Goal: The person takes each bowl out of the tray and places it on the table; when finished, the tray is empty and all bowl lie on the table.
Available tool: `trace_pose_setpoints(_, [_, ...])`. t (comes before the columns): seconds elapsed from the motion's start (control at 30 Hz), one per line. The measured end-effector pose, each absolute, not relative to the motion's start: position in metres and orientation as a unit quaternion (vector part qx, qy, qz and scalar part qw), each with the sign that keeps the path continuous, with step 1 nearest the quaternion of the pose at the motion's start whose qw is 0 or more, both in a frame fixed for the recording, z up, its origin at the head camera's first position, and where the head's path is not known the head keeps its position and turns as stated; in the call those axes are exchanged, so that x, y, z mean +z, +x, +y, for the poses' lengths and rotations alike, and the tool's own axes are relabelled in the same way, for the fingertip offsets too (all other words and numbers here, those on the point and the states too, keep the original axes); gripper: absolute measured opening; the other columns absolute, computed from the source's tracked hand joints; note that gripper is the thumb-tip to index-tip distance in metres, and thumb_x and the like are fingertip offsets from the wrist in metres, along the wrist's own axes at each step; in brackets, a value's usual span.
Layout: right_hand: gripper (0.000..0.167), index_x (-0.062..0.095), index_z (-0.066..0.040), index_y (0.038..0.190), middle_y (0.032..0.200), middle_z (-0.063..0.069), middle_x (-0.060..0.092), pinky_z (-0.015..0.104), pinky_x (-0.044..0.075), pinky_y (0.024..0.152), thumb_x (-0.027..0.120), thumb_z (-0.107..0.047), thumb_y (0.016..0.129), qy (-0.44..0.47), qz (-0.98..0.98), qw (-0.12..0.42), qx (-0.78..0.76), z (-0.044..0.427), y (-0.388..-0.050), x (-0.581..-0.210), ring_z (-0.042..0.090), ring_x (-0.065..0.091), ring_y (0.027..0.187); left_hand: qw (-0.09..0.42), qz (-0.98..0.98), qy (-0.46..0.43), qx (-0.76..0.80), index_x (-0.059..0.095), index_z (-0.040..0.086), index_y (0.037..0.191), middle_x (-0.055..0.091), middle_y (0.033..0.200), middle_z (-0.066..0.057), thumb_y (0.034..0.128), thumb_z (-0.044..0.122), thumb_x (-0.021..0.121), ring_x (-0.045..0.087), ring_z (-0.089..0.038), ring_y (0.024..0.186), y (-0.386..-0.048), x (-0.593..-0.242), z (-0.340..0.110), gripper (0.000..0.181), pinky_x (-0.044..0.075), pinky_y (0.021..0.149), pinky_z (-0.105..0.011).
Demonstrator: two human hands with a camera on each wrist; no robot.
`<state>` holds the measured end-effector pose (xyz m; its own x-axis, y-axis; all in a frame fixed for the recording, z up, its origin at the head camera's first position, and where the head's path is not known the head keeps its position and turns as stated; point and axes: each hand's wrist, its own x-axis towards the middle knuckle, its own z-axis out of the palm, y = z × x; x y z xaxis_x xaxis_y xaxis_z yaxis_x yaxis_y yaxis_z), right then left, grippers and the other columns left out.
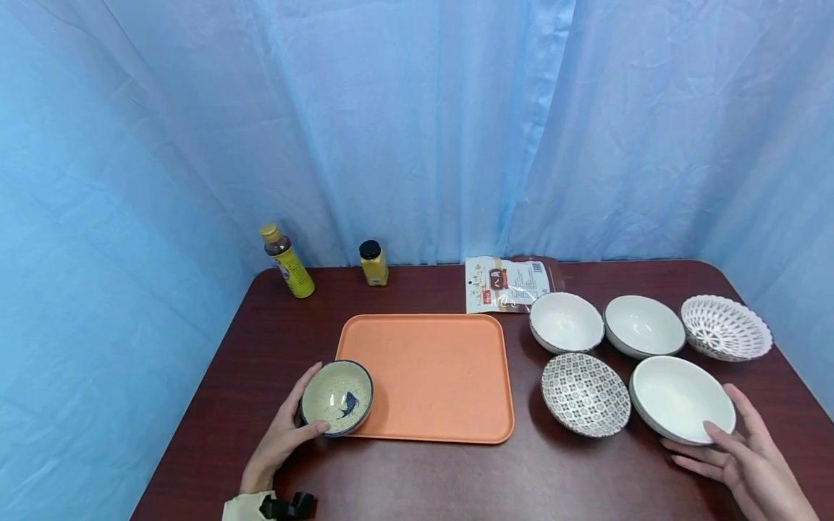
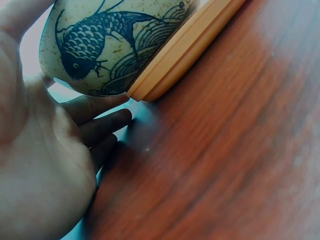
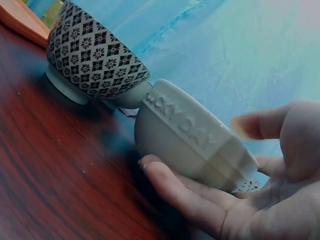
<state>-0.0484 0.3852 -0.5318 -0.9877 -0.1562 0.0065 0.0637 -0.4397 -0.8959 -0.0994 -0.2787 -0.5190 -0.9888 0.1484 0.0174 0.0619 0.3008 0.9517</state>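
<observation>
At the tray's left edge, a speckled cream bowl with a blue fish (image 1: 329, 387) is gripped by my left hand (image 1: 279, 439), thumb and fingers spread around its side. The left wrist view shows the fish drawn on its outer wall (image 2: 95, 50), with the orange tray's rim (image 2: 185, 50) beside its base. Over on the right, my right hand (image 1: 749, 452) holds a plain white bowl (image 1: 680, 398), thumb at the rim and fingers under its side. Raised "LUCKY DAY" letters run along this white bowl (image 3: 182, 142), which looks tilted in the right wrist view.
Left of the white bowl stands a black-and-white patterned bowl (image 1: 585, 394). Behind are two white bowls (image 1: 567, 322) (image 1: 645, 325) and a lattice basket (image 1: 726, 327). A food packet (image 1: 504, 284), a yellow jar (image 1: 374, 264) and a sauce bottle (image 1: 289, 264) line the back.
</observation>
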Motion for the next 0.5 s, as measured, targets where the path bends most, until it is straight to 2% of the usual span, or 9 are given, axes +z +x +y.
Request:
trace_pose_setpoints(0.03, [0.075,-0.01,-0.044,0.156,0.157,-0.002,-0.006,0.047,0.06,0.071,0.023,0.001,0.107,-0.026,0.55,0.069,-0.832,0.385,-0.048,-0.531,0.032,0.076,0.09,0.037,0.805,0.065,0.588,0.025,0.011,0.16,0.03,0.164,-0.015,0.0841,0.007,0.074,0.034,0.017,0.131,-0.099,-0.519,-0.279,0.091,0.031,0.101,-0.009])
trace_pose_setpoints(0.1, [0.077,-0.018,-0.047,0.155,0.156,0.007,-0.022,0.046,0.06,0.069,0.026,-0.005,0.108,0.01,0.592,0.074,-0.803,0.385,-0.048,-0.527,0.026,0.077,0.087,0.038,0.806,0.063,0.588,0.025,0.012,0.16,0.029,0.164,-0.015,0.0841,0.008,0.074,0.034,0.018,0.131,-0.1,-0.519,-0.279,0.091,0.031,0.101,-0.009])
trace_pose_setpoints(0.13, [0.078,-0.021,-0.048,0.153,0.156,0.005,-0.032,0.046,0.06,0.067,0.027,-0.007,0.109,0.027,0.606,0.075,-0.791,0.385,-0.048,-0.525,0.024,0.077,0.085,0.038,0.806,0.063,0.588,0.025,0.012,0.16,0.029,0.164,-0.015,0.0841,0.008,0.074,0.034,0.018,0.132,-0.1,-0.519,-0.279,0.091,0.03,0.102,-0.009])
trace_pose_setpoints(0.2, [0.079,-0.024,-0.049,0.152,0.156,0.006,-0.036,0.046,0.06,0.065,0.03,-0.01,0.109,0.062,0.632,0.074,-0.769,0.385,-0.047,-0.519,0.02,0.076,0.082,0.039,0.806,0.061,0.588,0.025,0.012,0.16,0.029,0.164,-0.015,0.0843,0.008,0.074,0.034,0.017,0.132,-0.099,-0.519,-0.278,0.091,0.031,0.102,-0.009])
trace_pose_setpoints(0.27, [0.08,-0.026,-0.051,0.151,0.154,0.019,-0.041,0.048,0.06,0.065,0.032,-0.013,0.109,0.086,0.646,0.078,-0.754,0.385,-0.046,-0.512,0.019,0.076,0.081,0.039,0.807,0.059,0.587,0.025,0.012,0.16,0.029,0.164,-0.014,0.0842,0.008,0.074,0.034,0.017,0.132,-0.099,-0.519,-0.278,0.091,0.031,0.102,-0.009])
trace_pose_setpoints(0.3, [0.081,-0.027,-0.052,0.149,0.149,0.02,-0.049,0.048,0.059,0.065,0.032,-0.015,0.109,0.098,0.651,0.082,-0.748,0.384,-0.045,-0.508,0.017,0.076,0.079,0.039,0.808,0.058,0.586,0.025,0.012,0.16,0.029,0.164,-0.014,0.0842,0.008,0.074,0.034,0.017,0.132,-0.099,-0.519,-0.278,0.09,0.031,0.102,-0.009])
trace_pose_setpoints(0.4, [0.082,-0.03,-0.054,0.146,0.144,0.024,-0.052,0.047,0.06,0.064,0.033,-0.018,0.109,0.127,0.659,0.086,-0.736,0.384,-0.043,-0.499,0.015,0.076,0.077,0.039,0.809,0.056,0.583,0.025,0.013,0.16,0.029,0.164,-0.014,0.0841,0.008,0.074,0.034,0.017,0.131,-0.099,-0.518,-0.277,0.09,0.031,0.102,-0.01])
trace_pose_setpoints(0.47, [0.082,-0.031,-0.056,0.145,0.151,0.017,-0.048,0.046,0.06,0.064,0.034,-0.02,0.109,0.142,0.663,0.079,-0.731,0.383,-0.04,-0.493,0.013,0.075,0.075,0.039,0.81,0.056,0.583,0.026,0.014,0.16,0.029,0.164,-0.014,0.084,0.008,0.074,0.034,0.017,0.131,-0.099,-0.518,-0.277,0.09,0.031,0.102,-0.01])
trace_pose_setpoints(0.5, [0.082,-0.029,-0.056,0.146,0.157,0.009,-0.041,0.045,0.06,0.063,0.035,-0.019,0.109,0.145,0.661,0.068,-0.733,0.382,-0.038,-0.491,0.012,0.075,0.074,0.039,0.81,0.057,0.583,0.026,0.014,0.16,0.029,0.164,-0.014,0.084,0.008,0.074,0.034,0.017,0.131,-0.099,-0.518,-0.277,0.09,0.031,0.102,-0.01])
